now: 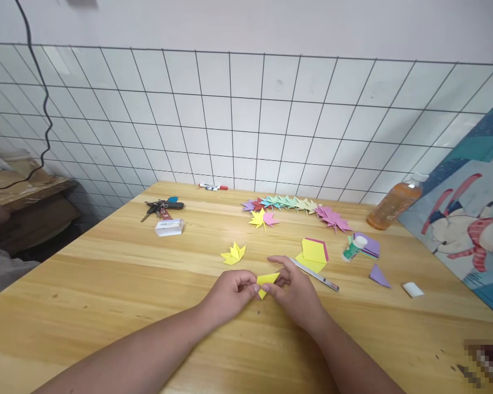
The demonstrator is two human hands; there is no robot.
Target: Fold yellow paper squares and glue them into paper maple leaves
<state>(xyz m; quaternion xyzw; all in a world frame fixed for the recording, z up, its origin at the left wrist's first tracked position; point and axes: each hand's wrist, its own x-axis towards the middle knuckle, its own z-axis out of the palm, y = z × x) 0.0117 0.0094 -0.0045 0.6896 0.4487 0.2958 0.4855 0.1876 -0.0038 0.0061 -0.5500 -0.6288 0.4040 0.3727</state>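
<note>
A small folded piece of yellow paper [268, 279] is held just above the wooden table, its narrow tip pointing down toward me. My left hand [235, 290] pinches its left edge between thumb and fingers. On the other side my right hand [292, 287] grips it with the thumb in front, the index finger stretched away from it. Beyond my left hand lies a yellow paper leaf [234, 254] with pointed lobes. Close to my right hand are a slim silver utility knife [316, 275] and a stack of yellow and pink paper squares [314, 251].
Paper leaves in many colours [287, 203] form a row at the back. To the right are a glue stick [354, 248], a purple paper triangle [379, 276], an eraser-like white block [413, 289] and an amber bottle [395, 202]. Keys [163, 207], a white box [170, 227] and markers [213, 187] lie left.
</note>
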